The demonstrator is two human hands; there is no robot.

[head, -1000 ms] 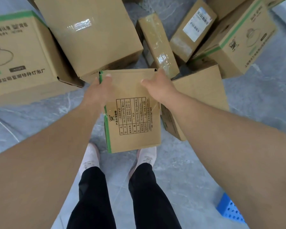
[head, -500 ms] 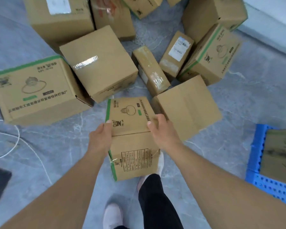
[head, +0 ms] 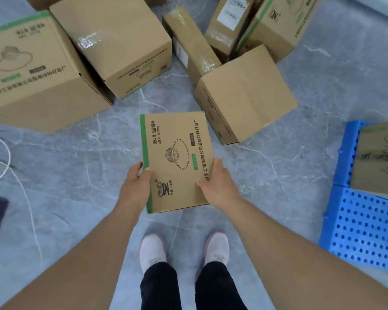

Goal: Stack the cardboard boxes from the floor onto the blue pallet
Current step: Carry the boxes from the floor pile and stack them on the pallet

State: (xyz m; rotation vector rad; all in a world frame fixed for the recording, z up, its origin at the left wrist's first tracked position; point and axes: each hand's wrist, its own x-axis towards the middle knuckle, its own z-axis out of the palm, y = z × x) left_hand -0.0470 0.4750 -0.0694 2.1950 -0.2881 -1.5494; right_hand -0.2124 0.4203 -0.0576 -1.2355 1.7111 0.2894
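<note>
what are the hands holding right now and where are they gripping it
Both hands hold one small cardboard box off the floor: left hand on its green-striped left edge, right hand on the opposite edge.

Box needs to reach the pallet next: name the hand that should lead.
Right. Both hands grip the held box, but the right hand is on the side nearer the blue pallet, at the person's right.

Looked steeply down from head height, facing forward over grey floor (head: pixel 278 175), shoes (head: pixel 152 251) directly below.
</note>
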